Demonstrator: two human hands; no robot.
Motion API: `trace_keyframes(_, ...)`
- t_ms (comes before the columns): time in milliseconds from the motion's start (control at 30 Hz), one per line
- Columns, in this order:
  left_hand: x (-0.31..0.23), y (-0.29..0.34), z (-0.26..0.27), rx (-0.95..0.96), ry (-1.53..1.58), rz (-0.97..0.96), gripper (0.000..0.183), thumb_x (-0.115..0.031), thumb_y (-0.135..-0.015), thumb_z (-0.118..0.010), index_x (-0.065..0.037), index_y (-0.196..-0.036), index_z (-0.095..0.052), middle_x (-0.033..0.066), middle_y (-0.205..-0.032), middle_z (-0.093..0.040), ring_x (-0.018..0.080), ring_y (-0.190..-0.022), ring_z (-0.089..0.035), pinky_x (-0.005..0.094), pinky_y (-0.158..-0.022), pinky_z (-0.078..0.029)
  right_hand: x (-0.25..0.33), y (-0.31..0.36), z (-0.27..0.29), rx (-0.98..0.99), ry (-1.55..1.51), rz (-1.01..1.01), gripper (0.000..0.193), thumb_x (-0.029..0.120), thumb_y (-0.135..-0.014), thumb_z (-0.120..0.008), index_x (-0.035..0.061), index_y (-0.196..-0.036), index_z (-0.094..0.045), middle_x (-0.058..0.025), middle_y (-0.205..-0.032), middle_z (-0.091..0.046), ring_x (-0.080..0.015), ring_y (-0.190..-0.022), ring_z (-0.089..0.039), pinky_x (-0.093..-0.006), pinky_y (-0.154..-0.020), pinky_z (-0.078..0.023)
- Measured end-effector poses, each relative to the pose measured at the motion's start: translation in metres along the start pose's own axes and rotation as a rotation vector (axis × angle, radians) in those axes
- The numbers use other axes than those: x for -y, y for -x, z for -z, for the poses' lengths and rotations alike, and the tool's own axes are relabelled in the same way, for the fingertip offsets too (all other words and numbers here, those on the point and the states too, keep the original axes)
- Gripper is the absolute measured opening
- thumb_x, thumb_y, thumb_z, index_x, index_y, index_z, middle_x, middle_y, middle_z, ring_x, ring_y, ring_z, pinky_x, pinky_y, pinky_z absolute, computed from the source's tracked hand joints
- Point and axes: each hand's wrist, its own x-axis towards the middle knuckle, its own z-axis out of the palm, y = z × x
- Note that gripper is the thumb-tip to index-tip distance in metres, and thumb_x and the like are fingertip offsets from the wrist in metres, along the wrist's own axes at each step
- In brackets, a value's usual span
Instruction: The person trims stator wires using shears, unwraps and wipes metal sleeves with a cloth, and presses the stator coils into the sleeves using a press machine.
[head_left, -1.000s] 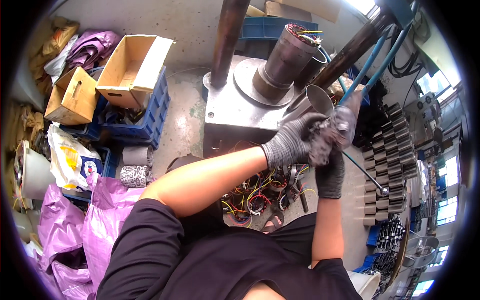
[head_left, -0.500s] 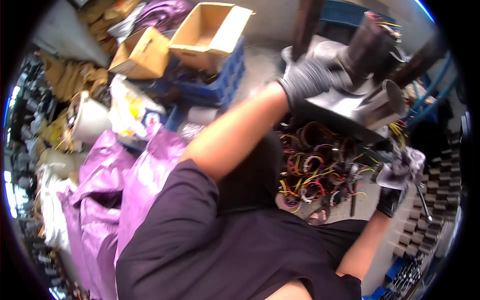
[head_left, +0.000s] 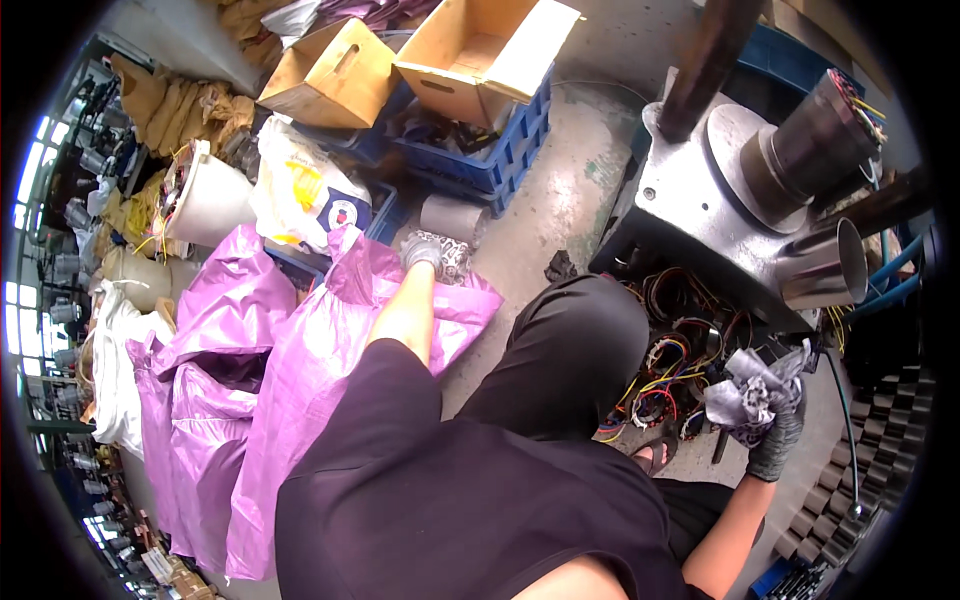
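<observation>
My left hand [head_left: 422,252], in a grey glove, reaches to the floor beside the purple sacks. It is at a black-and-white patterned piece [head_left: 456,260], next to a plain grey metal cylinder [head_left: 452,218]. Its fingertips are too unclear to show a grip. My right hand [head_left: 776,445], in a dark grey glove, is closed round a crumpled patterned rag [head_left: 752,398]. Ahead of it stands a metal press plate [head_left: 690,190]. A dark cylinder with wires at its end [head_left: 815,145] sits tilted on the plate's round disc. An open shiny metal sleeve [head_left: 825,265] is at the plate's near right edge.
Wired ring-shaped windings [head_left: 665,375] lie under the press, near my foot. Purple sacks [head_left: 300,400] fill the left. Cardboard boxes [head_left: 335,75] sit on blue crates [head_left: 500,165] at the back. Rows of metal cylinders [head_left: 860,470] stand at the right. A dark post [head_left: 705,70] rises from the plate.
My left hand has swung from the press down and left to the patterned piece on the floor. The right hand still holds the rag. The view has shifted.
</observation>
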Motion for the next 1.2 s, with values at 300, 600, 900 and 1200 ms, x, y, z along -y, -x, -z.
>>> trace_keyframes(300,0.150,-0.146,-0.033,-0.135,0.415,-0.054,0.099,-0.051,-0.082,-0.075,0.005,-0.153,-0.036,0.0294,-0.146,-0.053,0.0406,-0.138,-0.050,0.0396,-0.115,-0.040,-0.054,0.010,-0.046,0.057,0.093,-0.374,0.071,-0.001,-0.077,-0.062,-0.0046,-0.146,-0.046,-0.0161,-0.121,-0.065,-0.0220,-0.098,-0.066,-0.0321,-0.087,-0.056)
trace_keyframes(600,0.068,-0.069,-0.087,0.404,0.964,-0.130,0.062,-0.021,-0.079,-0.082,0.000,-0.133,-0.059,0.0184,-0.132,-0.064,0.0301,-0.113,-0.065,0.0408,-0.097,-0.052,-0.087,0.029,-0.030,0.167,-0.142,-0.623,0.074,-0.002,-0.077,-0.062,0.0033,-0.149,-0.046,-0.0127,-0.134,-0.061,-0.0246,-0.109,-0.066,-0.0357,-0.095,-0.057)
trace_keyframes(900,0.033,0.018,-0.088,-0.060,0.361,-0.388,0.057,-0.028,-0.075,-0.081,-0.005,-0.126,-0.069,0.0207,-0.127,-0.069,0.0349,-0.121,-0.064,0.0406,-0.103,-0.049,-0.048,0.016,-0.062,0.119,-0.299,-0.567,0.034,0.005,-0.076,-0.060,-0.0055,-0.107,-0.069,-0.0120,-0.098,-0.073,-0.0205,-0.085,-0.070,-0.0334,-0.080,-0.059)
trace_keyframes(1200,-0.055,0.160,0.074,0.268,1.262,-0.760,0.030,0.002,-0.084,-0.072,0.002,-0.113,-0.067,0.0093,-0.105,-0.072,0.0207,-0.087,-0.070,0.0334,-0.081,-0.059,0.036,0.030,-0.093,0.349,-0.436,-0.360,0.045,0.005,-0.073,-0.063,-0.0029,-0.116,-0.061,-0.0088,-0.098,-0.071,-0.0178,-0.083,-0.070,-0.0282,-0.079,-0.058)
